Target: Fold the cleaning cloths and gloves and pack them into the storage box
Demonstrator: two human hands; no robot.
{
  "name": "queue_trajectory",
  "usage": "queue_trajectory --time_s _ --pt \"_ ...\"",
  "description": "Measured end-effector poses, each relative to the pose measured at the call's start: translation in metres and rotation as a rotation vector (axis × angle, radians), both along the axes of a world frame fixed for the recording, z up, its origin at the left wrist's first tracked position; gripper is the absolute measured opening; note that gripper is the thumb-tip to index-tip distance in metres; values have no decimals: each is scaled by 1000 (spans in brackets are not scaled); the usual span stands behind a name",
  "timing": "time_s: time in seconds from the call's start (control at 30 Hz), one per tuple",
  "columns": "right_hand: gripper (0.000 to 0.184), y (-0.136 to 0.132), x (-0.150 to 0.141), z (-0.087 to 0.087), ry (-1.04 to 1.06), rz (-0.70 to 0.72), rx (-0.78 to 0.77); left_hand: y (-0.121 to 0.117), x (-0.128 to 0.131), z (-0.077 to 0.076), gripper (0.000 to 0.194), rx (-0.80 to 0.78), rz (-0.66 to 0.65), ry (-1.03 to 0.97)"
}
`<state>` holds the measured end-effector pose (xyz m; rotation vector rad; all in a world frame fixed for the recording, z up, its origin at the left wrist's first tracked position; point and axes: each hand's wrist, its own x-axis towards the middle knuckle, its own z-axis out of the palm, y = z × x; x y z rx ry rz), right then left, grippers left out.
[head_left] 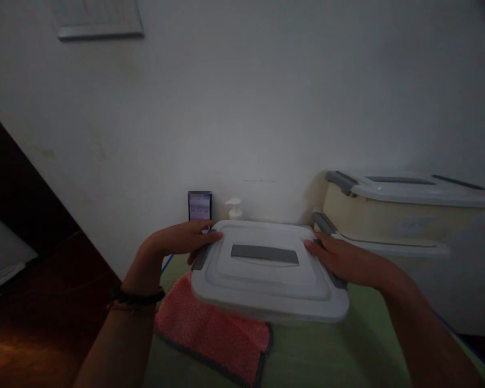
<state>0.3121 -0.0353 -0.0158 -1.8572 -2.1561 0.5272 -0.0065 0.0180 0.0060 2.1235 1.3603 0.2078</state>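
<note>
A white lidded storage box (267, 288) with a grey strip on its lid is between my two hands, above a green surface. My left hand (186, 237) grips its left side at the grey latch, thumb on the lid's edge. On the opposite side my right hand (343, 258) holds the edge by the other latch, thumb on top. The fingers beneath both sides are mostly hidden. Partly under the box lies a red cloth (218, 337) with a dark border. Whether the box touches the cloth, I cannot tell.
Stacked storage boxes (380, 215) with grey latches stand at the right by the wall. Behind the held box are a phone (200, 207) and a white pump bottle top (235, 208). The green tabletop (307, 355) has a blue edge. Dark floor shows at the left.
</note>
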Motion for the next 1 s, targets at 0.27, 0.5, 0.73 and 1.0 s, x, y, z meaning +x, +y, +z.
queue_trajectory --time_s 0.27,0.5,0.73,1.0 --pt "58 -31 18 35 -72 -173 -84 -16 11 14 63 -53 -70 -144" --pt "67 -68 60 39 -31 -208 6 -35 35 24 57 -85 -242 -220" --pt "68 -89 95 19 -69 -253 -114 -48 78 6 60 -429 -483 -196" --pt "48 -99 142 12 -18 -346 -82 -56 116 -21 46 -274 -607 -332"
